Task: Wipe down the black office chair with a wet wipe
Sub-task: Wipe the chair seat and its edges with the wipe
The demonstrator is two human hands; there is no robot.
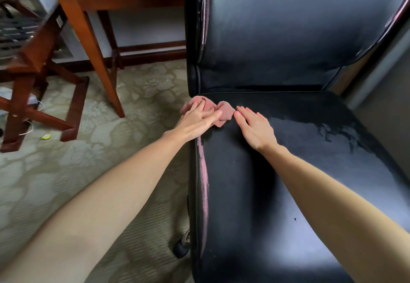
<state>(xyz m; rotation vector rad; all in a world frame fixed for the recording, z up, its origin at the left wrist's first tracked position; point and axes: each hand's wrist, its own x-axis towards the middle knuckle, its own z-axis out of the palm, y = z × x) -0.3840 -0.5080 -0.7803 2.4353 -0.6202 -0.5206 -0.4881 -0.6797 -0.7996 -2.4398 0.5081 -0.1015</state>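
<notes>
The black office chair fills the right half of the view, its seat below and its backrest above. A crumpled pink cloth lies on the seat's far left corner, near the backrest joint. My left hand presses on the cloth with straight fingers, covering its left part. My right hand lies flat on the seat just right of the cloth, fingertips almost touching it. Wet streaks shine on the seat to the right of my right hand.
A wooden desk with slanted legs stands left of the chair on patterned carpet. A wooden folding rack is further left. A small yellow object lies on the carpet. A chair caster shows below the seat's left edge.
</notes>
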